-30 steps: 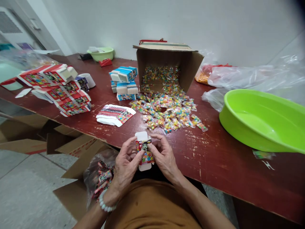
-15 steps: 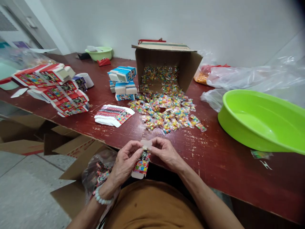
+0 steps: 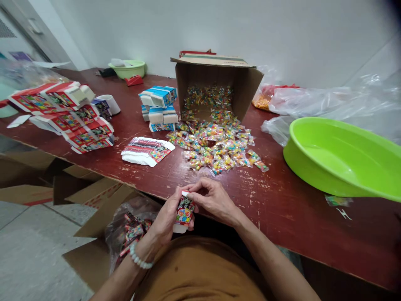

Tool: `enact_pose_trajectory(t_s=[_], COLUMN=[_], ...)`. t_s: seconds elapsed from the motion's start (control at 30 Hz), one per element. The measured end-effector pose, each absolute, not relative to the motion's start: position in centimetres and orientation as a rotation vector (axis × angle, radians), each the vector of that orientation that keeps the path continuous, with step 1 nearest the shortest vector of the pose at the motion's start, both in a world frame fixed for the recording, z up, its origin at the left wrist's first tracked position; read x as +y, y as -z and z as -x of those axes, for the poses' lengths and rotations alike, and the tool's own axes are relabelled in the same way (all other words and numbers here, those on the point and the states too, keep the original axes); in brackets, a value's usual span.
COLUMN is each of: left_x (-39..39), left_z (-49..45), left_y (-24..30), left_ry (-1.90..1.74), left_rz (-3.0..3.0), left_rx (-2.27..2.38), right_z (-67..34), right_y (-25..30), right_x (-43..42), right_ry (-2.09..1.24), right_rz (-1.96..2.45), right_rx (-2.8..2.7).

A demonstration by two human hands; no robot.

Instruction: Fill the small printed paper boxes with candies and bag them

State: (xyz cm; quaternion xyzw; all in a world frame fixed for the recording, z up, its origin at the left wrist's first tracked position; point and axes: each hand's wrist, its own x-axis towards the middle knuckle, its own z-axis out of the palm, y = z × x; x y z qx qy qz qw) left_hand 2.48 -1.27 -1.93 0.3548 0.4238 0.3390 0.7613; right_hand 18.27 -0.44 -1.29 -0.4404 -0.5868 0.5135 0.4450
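Note:
My left hand (image 3: 167,219) grips a small red printed carton (image 3: 184,212) at the near edge of the dark red table (image 3: 282,209). My right hand (image 3: 213,198) pinches the carton's white top flap, fingers closed on it. A heap of small colourful wrapped candies (image 3: 216,146) lies on the table beyond my hands, spilling from a cardboard box (image 3: 216,79) tipped on its side. A stack of flat red cartons (image 3: 147,150) lies left of the heap.
A lime green basin (image 3: 341,154) sits at the right, with clear plastic bags (image 3: 328,100) behind it. Blue cartons (image 3: 159,106) and red cartons (image 3: 72,119) are piled at the left. Cardboard boxes and a bag of cartons (image 3: 131,228) stand on the floor below.
The carton has dropped lower and tilted toward my left hand. Its white top flap, sticking up one second ago, is now folded down under my right fingers.

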Motion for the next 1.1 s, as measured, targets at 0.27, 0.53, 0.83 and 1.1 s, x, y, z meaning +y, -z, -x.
enact_pose_trajectory(t_s=[0.27, 0.53, 0.83, 1.1], left_x=[-1.3, -1.3, -4.1, -2.8], left_z=[-1.9, -3.2, -1.6, 6.5], left_y=[3.0, 3.0, 3.5, 5.2], left_ry=[-0.703, -0.766, -0.710, -0.386], left_rz=[-0.850, -0.692, -0.491, -0.961], left_rx=[0.936, 0.977, 0.802, 0.992], right_z=[-18.0, -17.7, -23.5, -23.7], right_y=[1.1, 2.6, 4.3, 7.0], right_x=[-0.1, -1.0, 3.7, 2.2], right_ry=[-1.672, -1.018, -0.336, 0.048], right_rz=[1.020, 0.990, 1.463, 1.607], right_rx=[-1.102, -1.654, -1.843, -2.112])
